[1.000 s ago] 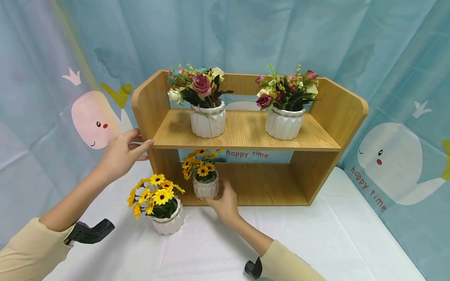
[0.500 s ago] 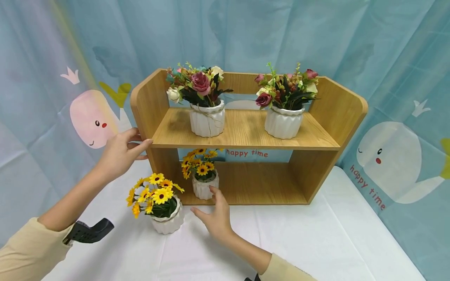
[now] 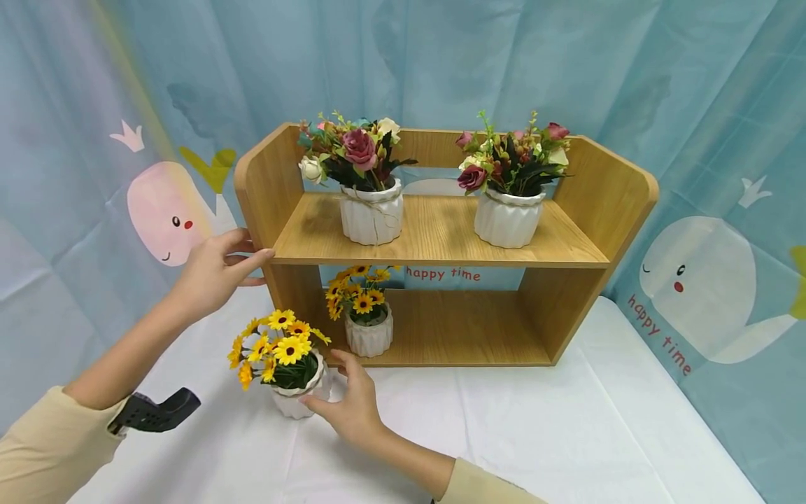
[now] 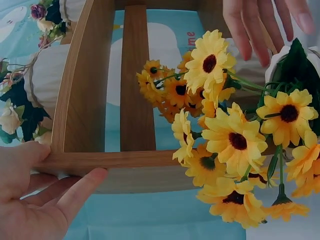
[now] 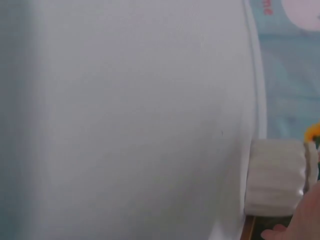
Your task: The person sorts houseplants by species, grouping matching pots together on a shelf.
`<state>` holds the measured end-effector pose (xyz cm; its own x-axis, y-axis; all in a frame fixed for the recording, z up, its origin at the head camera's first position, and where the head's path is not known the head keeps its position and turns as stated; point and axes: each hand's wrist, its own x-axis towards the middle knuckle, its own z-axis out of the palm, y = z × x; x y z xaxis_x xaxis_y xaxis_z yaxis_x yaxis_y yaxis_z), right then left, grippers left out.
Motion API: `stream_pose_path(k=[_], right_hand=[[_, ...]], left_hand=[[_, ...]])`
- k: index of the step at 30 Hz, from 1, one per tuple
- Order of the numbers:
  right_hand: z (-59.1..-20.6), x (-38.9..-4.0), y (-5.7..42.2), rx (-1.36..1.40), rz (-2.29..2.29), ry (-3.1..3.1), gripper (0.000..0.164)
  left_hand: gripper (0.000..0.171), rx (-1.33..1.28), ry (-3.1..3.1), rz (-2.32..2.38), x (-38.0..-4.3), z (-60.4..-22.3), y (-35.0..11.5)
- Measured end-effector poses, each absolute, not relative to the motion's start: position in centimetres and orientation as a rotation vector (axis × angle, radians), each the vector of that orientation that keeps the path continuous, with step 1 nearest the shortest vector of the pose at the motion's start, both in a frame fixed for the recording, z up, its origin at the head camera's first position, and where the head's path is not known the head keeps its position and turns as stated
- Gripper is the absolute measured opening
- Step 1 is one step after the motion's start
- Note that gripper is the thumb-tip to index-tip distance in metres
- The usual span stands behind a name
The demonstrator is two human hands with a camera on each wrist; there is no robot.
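Note:
In the head view, my left hand (image 3: 214, 269) holds the left side of the wooden shelf (image 3: 441, 264). Its thumb lies at the front edge and its fingers against the outer face. A white pot of yellow daisies (image 3: 299, 392) stands on the table before the shelf's lower left corner. My right hand (image 3: 352, 413) is spread at this pot's right side, thumb overlapping its front and forefinger beside the rim. A second daisy pot (image 3: 369, 336) stands at the left of the lower shelf. The right wrist view catches a white pot (image 5: 276, 177) beside part of the hand.
Two white pots of mixed roses, a left one (image 3: 371, 217) and a right one (image 3: 508, 220), stand on the upper shelf. A white cloth (image 3: 535, 434) covers the table. Blue curtains (image 3: 453, 63) with printed whales hang behind and at both sides.
My right hand has let go of the daisy pot on the lower shelf and moved left and toward me, to the daisy pot on the table. My left hand stays on the shelf.

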<state>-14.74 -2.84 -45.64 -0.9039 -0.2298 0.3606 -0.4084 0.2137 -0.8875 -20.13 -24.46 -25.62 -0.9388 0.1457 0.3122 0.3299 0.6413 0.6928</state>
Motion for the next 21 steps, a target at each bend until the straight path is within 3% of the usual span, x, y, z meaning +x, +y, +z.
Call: stream_pose_path(k=[13,21], right_hand=[[-46.7,-14.8,-5.8,0.476,1.845,-2.238,0.071],[-47.3,-14.8,-6.9,0.448,1.856,-2.242,0.081]], left_hand=[[0.053,-0.412,-2.621,-1.350,-20.4,-25.6,-25.2],[0.051,-0.408,-2.615,-1.363,-20.3,-25.4,-25.5]])
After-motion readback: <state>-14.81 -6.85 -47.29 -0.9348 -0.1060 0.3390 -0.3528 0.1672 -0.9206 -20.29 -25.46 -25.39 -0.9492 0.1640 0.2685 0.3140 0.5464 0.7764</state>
